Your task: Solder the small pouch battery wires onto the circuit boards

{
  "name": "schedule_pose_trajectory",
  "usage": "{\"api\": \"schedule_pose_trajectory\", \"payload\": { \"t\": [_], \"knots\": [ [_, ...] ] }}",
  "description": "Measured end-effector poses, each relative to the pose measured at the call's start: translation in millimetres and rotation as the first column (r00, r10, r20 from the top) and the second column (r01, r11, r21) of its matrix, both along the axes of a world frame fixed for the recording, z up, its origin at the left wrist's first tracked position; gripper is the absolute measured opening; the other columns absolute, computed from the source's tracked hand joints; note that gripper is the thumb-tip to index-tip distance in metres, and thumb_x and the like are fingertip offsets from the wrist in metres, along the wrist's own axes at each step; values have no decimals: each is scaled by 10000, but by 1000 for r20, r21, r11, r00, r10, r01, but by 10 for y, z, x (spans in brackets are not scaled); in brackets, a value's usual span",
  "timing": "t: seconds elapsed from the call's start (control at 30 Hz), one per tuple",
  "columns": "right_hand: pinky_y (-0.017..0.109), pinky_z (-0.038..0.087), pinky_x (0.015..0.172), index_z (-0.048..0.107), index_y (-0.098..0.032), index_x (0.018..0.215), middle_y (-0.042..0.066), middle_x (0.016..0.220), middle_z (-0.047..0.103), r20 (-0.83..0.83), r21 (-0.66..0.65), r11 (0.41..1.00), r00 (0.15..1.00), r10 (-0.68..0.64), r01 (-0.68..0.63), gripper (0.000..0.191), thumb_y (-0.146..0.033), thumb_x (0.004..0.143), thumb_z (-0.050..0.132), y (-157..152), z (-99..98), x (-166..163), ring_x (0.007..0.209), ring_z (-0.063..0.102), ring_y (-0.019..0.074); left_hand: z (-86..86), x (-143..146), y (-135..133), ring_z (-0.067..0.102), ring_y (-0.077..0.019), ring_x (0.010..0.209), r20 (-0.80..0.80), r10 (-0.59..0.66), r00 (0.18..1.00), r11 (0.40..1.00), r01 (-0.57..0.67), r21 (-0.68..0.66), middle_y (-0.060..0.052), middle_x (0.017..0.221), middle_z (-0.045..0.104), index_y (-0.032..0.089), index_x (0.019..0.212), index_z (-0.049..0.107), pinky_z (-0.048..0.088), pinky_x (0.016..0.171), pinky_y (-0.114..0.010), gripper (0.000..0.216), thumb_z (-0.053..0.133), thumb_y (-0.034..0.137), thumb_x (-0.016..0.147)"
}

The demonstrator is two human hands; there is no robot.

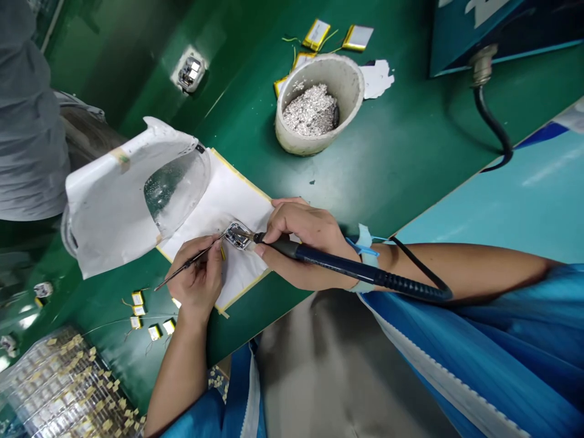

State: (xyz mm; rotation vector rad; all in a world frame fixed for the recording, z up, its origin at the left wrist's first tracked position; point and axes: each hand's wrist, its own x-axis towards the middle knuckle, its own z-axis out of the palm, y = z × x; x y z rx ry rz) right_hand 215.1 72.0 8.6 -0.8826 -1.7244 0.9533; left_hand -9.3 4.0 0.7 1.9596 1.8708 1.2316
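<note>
Head view.

Item: my left hand (197, 283), closed narrowly around fine tweezers (189, 261), their end reaching a small silver metal part (238, 235).

Item: my right hand (305, 234), wrapped around a soldering iron (328, 261) with a black handle, its tip at that same part.

Item: the part itself, lying on a white paper sheet (230, 207) edged with yellow tape, close to the near edge of the green surface (387, 176).

Item: a curved clear plastic shield (176, 191), backed with white paper, beside the sheet.

Item: a stone-grey pot (294, 135) of silvery flakes (311, 111), toward the far edge.

Item: yellow-taped pouch batteries (317, 34) behind the pot; smaller wired batteries (154, 332) by the left edge.

Item: a clear tray of small parts (64, 389), bottom-left corner.

Item: a person's grey sleeve (27, 121), far left.
</note>
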Motion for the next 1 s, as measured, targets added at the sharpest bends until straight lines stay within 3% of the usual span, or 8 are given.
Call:
{"api": "schedule_pose_trajectory", "payload": {
  "t": [0.47,0.73,1.0],
  "knots": [
    [381,540,850,583,-252,843,-44,731,695,19,26,1000,1000,16,-16,187,-196,899,752,-3,-5,-23,656,664,154,-48,-11,34,836,-184,933,37,-51,998,996,48,76,-44,1005,842,203,1115,770,687,848,-322,210,836,110,939],
    [392,590,822,593,-255,862,-18,785,714,-87,-14,1000,996,-29,28,189,-192,912,764,-9,-22,-13,678,670,165,-10,-8,1,838,-200,946,13,11,1000,999,-11,-32,-67,1005,831,193,1082,730,702,862,-366,131,808,261,1003],
    [375,583,821,582,-258,863,-26,775,716,-65,-9,999,997,-36,36,189,-202,919,754,-16,-18,-17,691,666,158,-12,11,40,835,-203,960,60,26,998,1000,-26,6,-66,1015,813,196,1104,689,711,868,-394,144,776,277,1025]
  ]
}}
